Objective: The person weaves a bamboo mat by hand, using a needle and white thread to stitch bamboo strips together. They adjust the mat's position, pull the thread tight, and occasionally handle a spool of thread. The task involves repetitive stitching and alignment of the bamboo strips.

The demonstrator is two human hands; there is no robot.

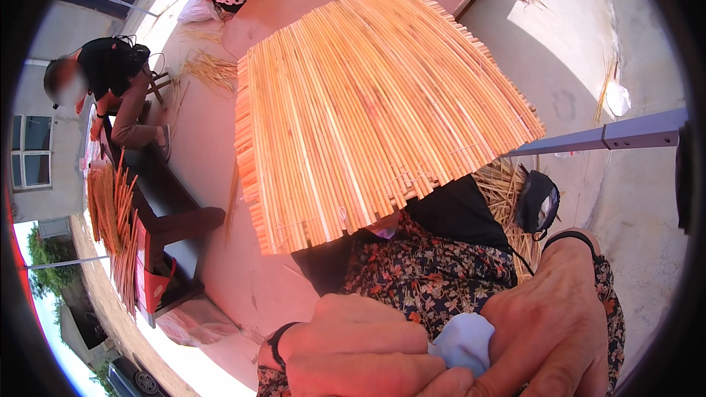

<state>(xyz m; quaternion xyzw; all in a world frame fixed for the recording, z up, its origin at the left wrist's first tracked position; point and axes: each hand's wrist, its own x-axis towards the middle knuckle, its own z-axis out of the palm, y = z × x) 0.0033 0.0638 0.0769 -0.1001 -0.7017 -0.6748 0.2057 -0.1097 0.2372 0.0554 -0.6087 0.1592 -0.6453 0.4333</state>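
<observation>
My left hand [360, 349] is close to the camera at the lower edge, its fingers curled and pressed together. My right hand [555, 316] comes in beside it, fingers bent downward, with the tips hidden or cut off by the frame. Between the two hands sits a soft, pale blue-white bundle [468, 340], which may be cloth or paper; both hands appear to touch it. Just beyond them, over the flowered fabric on my lap [434, 268], a large mat of straw-coloured reed stalks [368, 117] is laid side by side and bound near its edges with thin thread.
Loose stalks [504, 187] and a black pouch-like item [538, 204] lie by my right side. A metal bar [618, 132] runs in from the right. At left, a dark bench [158, 184] holds bundled stalks [114, 213]; a person [118, 77] bends over behind it.
</observation>
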